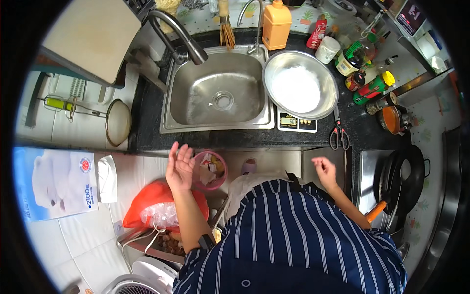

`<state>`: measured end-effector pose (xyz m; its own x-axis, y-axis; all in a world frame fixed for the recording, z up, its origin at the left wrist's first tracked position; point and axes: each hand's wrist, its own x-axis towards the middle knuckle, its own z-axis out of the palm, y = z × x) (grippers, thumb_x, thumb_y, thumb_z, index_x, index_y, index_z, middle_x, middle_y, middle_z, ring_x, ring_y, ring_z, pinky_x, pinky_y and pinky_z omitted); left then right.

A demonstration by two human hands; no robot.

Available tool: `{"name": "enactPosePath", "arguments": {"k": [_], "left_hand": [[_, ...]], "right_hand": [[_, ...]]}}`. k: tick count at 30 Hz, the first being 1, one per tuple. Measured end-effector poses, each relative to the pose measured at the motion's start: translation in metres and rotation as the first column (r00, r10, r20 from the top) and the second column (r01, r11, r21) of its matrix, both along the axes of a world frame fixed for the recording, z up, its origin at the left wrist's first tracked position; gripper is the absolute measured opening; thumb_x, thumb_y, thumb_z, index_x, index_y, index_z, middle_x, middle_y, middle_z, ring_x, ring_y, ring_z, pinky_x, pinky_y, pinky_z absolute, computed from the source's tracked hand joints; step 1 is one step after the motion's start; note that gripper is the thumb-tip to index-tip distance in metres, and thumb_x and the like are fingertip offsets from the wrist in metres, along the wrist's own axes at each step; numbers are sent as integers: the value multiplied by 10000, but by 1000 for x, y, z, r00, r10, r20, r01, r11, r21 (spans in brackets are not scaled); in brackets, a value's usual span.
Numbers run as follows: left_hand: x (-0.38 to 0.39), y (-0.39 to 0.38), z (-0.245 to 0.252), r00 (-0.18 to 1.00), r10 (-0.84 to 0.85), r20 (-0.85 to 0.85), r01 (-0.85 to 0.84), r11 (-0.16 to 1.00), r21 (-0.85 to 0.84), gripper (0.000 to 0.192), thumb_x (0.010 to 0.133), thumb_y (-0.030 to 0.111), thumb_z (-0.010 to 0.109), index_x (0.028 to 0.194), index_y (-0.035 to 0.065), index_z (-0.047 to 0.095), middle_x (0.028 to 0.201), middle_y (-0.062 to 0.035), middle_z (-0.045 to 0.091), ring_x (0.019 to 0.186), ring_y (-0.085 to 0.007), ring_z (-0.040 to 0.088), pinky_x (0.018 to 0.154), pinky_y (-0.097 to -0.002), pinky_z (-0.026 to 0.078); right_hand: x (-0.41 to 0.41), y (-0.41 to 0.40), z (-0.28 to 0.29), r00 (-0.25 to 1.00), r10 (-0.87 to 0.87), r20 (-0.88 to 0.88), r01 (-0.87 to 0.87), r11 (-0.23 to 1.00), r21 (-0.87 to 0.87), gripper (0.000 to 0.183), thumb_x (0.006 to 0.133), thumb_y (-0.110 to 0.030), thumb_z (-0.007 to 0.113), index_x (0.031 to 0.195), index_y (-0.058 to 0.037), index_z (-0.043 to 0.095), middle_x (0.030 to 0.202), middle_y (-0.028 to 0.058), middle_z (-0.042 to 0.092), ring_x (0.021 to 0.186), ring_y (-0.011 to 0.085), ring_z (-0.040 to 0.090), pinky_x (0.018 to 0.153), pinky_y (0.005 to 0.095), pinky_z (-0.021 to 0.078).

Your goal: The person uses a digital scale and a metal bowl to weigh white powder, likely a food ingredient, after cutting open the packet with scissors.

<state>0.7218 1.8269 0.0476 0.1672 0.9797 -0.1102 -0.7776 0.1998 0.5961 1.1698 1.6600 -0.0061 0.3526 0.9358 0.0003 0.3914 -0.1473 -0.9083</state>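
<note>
My left hand (180,167) is raised palm up with its fingers apart, holding nothing, in front of the counter and beside a pink waste bin (226,172). Below the counter edge on the other side, my right hand (325,169) has its fingers curled; whether anything small is inside cannot be told. A steel bowl (270,79) with white powder (296,89) sits on a digital kitchen scale (307,125), whose display is lit. Red-and-black scissors (338,133) lie just right of the scale. Left of the bowl is a steel sink (220,84) with some wet sheen.
A curved faucet (181,36) overhangs the sink. An orange jug (277,25), a white jar (327,50) and several sauce bottles line the back. A black wok (413,180) stands on the stove at right. A red plastic bag (147,198) is near my left forearm.
</note>
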Motion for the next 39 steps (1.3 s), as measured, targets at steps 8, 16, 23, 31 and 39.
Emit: {"name": "enactPosePath", "arguments": {"k": [8,16,23,31,39], "left_hand": [[15,61,46,857,-36,-513,32,999,-16,411,904,291,512,1252,79,464,1120,-86,577,976,-168,571,763,-279,480],[57,170,28,643,-244,-726,111,967,-227,270,853,201,602,1110,127,569,955,13,610,805,-89,576,647,-228,464],[70,306,-15,569,-160,-807,95,987,-128,353,835,187,608,1173,139,519,922,43,578,773,-58,543,621,-217,436],[76,418,-67,961,-181,-211,209,971,120,618,883,188,571,1413,149,254,931,-61,589,758,-145,603,616,-268,496],[101,448,-48,501,-78,-862,147,989,-4,518,844,211,607,1296,98,381,901,-44,574,626,-125,599,517,-254,472]], "right_hand": [[-7,-45,-17,891,-68,-449,-48,969,-243,121,887,-80,545,966,-34,625,654,-92,452,589,6,384,551,167,327],[-9,-31,-7,851,-268,-452,163,952,-257,141,871,-72,548,987,-28,616,664,-74,480,602,14,416,567,172,351],[-13,-18,1,823,-481,-302,377,860,-344,158,869,-58,546,1011,-52,616,681,-60,497,609,30,424,556,183,367],[-36,-10,28,790,-586,-179,450,753,-480,180,871,-59,551,1045,-64,597,683,-58,494,594,40,412,542,196,353],[-46,-20,27,781,-614,-110,459,686,-565,185,881,-63,545,1060,-37,582,739,-46,527,636,35,438,579,197,383]]}}
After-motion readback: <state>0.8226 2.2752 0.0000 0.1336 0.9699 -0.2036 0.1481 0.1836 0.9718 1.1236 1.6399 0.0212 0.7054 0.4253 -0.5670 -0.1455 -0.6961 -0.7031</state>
